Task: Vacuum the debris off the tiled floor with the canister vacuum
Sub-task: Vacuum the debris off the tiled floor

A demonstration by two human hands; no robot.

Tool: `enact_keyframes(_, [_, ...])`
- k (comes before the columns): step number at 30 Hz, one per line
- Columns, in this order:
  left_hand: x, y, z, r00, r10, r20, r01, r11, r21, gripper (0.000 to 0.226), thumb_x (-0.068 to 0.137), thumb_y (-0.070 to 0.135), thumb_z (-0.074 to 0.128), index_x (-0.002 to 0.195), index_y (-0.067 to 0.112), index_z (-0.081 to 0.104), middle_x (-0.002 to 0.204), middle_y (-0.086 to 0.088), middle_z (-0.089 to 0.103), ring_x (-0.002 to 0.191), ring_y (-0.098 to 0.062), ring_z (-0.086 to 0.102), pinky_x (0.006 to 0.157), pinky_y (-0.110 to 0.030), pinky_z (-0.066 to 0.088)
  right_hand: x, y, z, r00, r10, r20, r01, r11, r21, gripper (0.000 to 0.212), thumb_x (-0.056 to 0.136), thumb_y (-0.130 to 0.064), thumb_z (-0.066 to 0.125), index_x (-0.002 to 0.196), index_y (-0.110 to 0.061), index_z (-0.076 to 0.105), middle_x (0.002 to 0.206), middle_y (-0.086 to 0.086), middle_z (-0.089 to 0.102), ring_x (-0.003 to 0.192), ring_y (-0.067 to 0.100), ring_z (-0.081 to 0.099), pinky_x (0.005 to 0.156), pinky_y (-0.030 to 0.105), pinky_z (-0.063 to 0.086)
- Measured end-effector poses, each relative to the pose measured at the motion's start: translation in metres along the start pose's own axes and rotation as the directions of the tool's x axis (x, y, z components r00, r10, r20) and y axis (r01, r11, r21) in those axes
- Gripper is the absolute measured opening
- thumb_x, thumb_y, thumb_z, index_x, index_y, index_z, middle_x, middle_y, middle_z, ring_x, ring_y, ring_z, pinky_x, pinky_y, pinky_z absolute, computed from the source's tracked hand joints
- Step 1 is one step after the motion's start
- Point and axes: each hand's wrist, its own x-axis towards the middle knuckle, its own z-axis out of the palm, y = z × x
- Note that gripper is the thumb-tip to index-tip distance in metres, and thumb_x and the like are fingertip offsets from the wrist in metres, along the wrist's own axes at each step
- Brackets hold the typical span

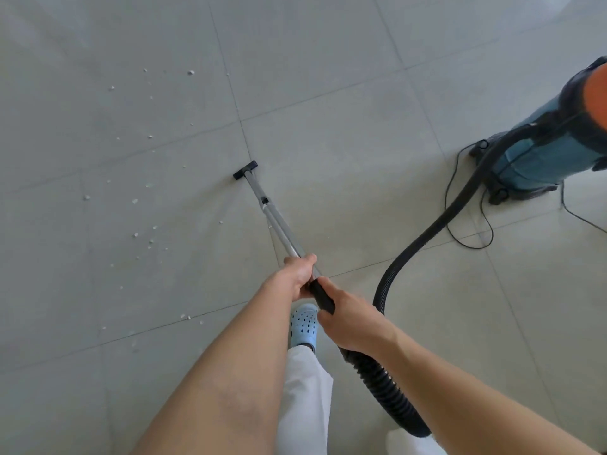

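Gripping the metal wand [279, 224] with both hands, the person stands over the tiled floor [328, 93] with the nozzle [245, 170] set flat on a tile ahead. The left hand [297, 274] is curled round the bare tube just above the black handle [322, 297]; the right hand [348, 323] is wrapped round that handle where the ribbed hose [387, 385] joins it.

White debris [144, 238] lies scattered to the left of the nozzle, well apart from it, with a few crumbs nearer the shoe [303, 323]; none seems to lie under the nozzle, though the specks are small and hard to judge.

The wand looks stiff and light, so it should steer easily from this two-handed hold, the forward hand guiding and the rear hand pushing. The hose is soft and springy and loops to the blue canister [538, 152] at the right, which stands on a wheeled base beside its thin cord [473, 238]. A long sweep left would likely tug the hose and could drag the canister.
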Motion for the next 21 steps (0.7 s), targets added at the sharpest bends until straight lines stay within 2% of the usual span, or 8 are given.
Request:
enact_keyframes(3, [-0.013, -0.022, 0.033, 1.0, -0.006, -0.021, 0.005, 1.0, -0.028, 0.044, 0.101, 0.031, 0.049, 0.135, 0.005, 0.04, 0.097, -0.012, 0.053, 0.071, -0.022, 0.06, 0.042, -0.029, 0.052, -0.023, 0.032, -0.009, 0.999, -0.015, 0.04, 0.015, 1.0, -0.02, 0.05, 0.092, -0.018, 0.041, 0.136, -0.041, 0.037, 0.076, -0.007, 0.054, 0.058, 0.01, 0.054, 0.048, 0.022, 0.037])
enact_keyframes(6, [-0.027, -0.046, 0.073, 0.999, -0.008, -0.034, 0.006, 0.998, -0.06, 0.048, 0.101, 0.031, 0.05, 0.138, 0.002, 0.04, 0.085, -0.01, 0.048, 0.066, -0.022, 0.057, 0.039, -0.027, 0.051, -0.048, 0.072, -0.018, 0.998, -0.01, 0.064, 0.013, 0.998, -0.054, 0.054, 0.091, -0.018, 0.041, 0.138, -0.043, 0.036, 0.077, -0.007, 0.054, 0.062, 0.011, 0.054, 0.051, 0.023, 0.04])
enact_keyframes(9, [-0.043, -0.074, 0.121, 0.999, -0.003, -0.033, 0.0, 0.996, -0.09, 0.05, 0.101, 0.03, 0.049, 0.14, -0.001, 0.038, 0.078, -0.008, 0.042, 0.063, -0.022, 0.053, 0.037, -0.027, 0.05, -0.077, 0.117, -0.026, 0.997, 0.003, 0.082, 0.006, 0.994, -0.107, 0.051, 0.091, -0.021, 0.041, 0.137, -0.043, 0.036, 0.086, 0.0, 0.061, 0.073, 0.021, 0.063, 0.066, 0.034, 0.055])
enact_keyframes(11, [-0.055, -0.091, 0.153, 1.0, -0.007, -0.013, 0.005, 0.992, -0.123, 0.048, 0.1, 0.029, 0.049, 0.137, -0.001, 0.04, 0.078, -0.009, 0.042, 0.062, -0.022, 0.053, 0.039, -0.029, 0.052, -0.098, 0.145, -0.033, 0.996, 0.019, 0.085, -0.006, 0.988, -0.155, 0.05, 0.09, -0.023, 0.041, 0.135, -0.045, 0.035, 0.09, 0.004, 0.064, 0.076, 0.026, 0.066, 0.073, 0.039, 0.058])
enact_keyframes(15, [-0.078, -0.115, 0.203, 1.0, -0.018, 0.019, 0.021, 0.983, -0.182, 0.035, 0.099, 0.027, 0.05, 0.126, 0.006, 0.045, 0.081, -0.011, 0.045, 0.064, -0.024, 0.056, 0.041, -0.032, 0.054, -0.135, 0.187, -0.046, 0.995, 0.04, 0.088, -0.018, 0.973, -0.232, 0.051, 0.091, -0.024, 0.042, 0.136, -0.047, 0.033, 0.091, 0.006, 0.064, 0.078, 0.027, 0.067, 0.075, 0.041, 0.059])
enact_keyframes(21, [-0.111, -0.137, 0.246, 0.996, -0.042, 0.076, 0.057, 0.977, -0.206, 0.027, 0.1, 0.027, 0.048, 0.117, 0.005, 0.045, 0.086, -0.013, 0.051, 0.067, -0.025, 0.059, 0.045, -0.033, 0.056, -0.178, 0.222, -0.056, 0.995, 0.062, 0.084, -0.037, 0.963, -0.265, 0.053, 0.09, -0.022, 0.042, 0.135, -0.048, 0.034, 0.085, 0.003, 0.061, 0.074, 0.025, 0.067, 0.071, 0.042, 0.061])
